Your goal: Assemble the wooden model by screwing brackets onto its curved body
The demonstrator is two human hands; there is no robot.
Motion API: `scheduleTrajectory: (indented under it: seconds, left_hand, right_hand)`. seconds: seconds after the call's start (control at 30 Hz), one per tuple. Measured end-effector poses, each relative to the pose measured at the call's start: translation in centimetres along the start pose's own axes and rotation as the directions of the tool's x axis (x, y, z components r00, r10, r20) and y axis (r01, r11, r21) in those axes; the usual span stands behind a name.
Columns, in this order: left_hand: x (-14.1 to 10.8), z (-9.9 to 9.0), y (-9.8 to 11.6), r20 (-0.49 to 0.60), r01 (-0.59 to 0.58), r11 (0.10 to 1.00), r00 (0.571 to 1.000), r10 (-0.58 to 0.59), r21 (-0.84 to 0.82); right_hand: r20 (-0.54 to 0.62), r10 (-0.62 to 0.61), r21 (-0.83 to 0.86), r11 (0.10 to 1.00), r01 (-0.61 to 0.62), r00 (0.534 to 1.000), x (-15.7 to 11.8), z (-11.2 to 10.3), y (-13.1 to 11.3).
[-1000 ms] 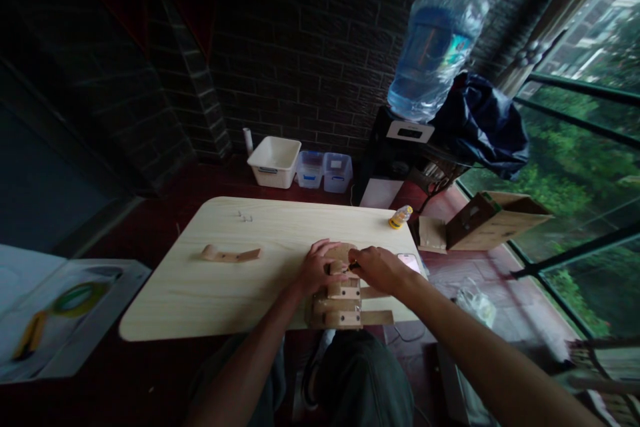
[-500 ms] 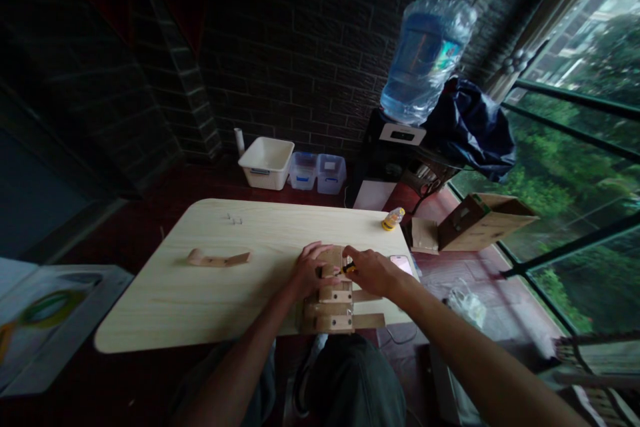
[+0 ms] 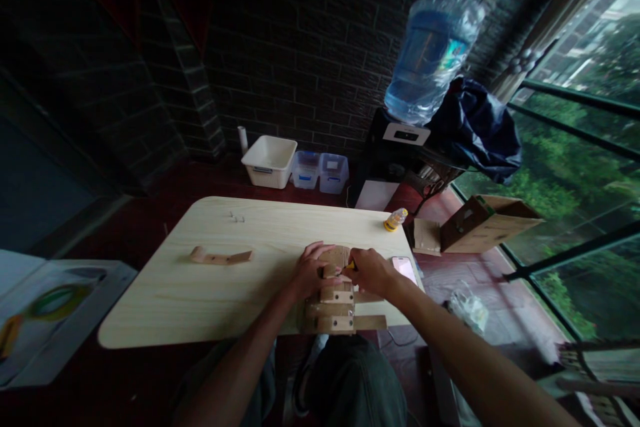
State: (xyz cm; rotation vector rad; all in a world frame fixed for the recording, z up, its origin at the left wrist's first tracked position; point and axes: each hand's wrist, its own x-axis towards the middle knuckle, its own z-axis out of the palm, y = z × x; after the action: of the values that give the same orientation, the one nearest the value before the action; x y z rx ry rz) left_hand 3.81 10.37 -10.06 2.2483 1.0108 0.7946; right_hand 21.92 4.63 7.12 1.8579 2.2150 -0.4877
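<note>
A brown cardboard-like piece [image 3: 330, 311] with cross strips and dark round fasteners lies at the near edge of the table, between my hands. My left hand [image 3: 311, 269] grips its upper part from the left, fingers over a strip and thumb on the near side. My right hand [image 3: 369, 270] is closed round the yellow-and-black handle of a screwdriver [image 3: 353, 265], its thin shaft pointing left toward my left fingertips. The tip is too small and partly hidden to make out. A loose brown strip [image 3: 220, 257] with one curled end lies on the left of the table.
Several small metal bits [image 3: 237, 217] lie on the far left of the pale wooden table [image 3: 270, 227]. A yellow-capped clear bottle [image 3: 395, 219] and a phone [image 3: 404, 268] are at the right. Plastic bins [image 3: 270, 160] and a water dispenser [image 3: 390, 160] stand beyond the table.
My right hand has turned a little around the screwdriver handle, with less of the handle showing. My left hand stays on the piece. The whole view has shifted slightly.
</note>
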Motion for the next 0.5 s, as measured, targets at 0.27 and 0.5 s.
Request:
scheduleTrajectory:
  seconds: [0.27, 0.5]
  left_hand:
    - [-0.1, -0.3, 0.2, 0.001, -0.017, 1.0, 1.0, 0.017, -0.013]
    - [0.0, -0.2, 0.3, 0.004, -0.019, 0.999, 1.0, 0.019, -0.026]
  right_hand:
    - [-0.022, -0.201, -0.158, 0.968, 0.195, 0.979, -1.8, -1.6, -0.6]
    - [-0.031, -0.091, -0.129, 0.988, 0.086, 0.995, -0.3, -0.4, -0.5]
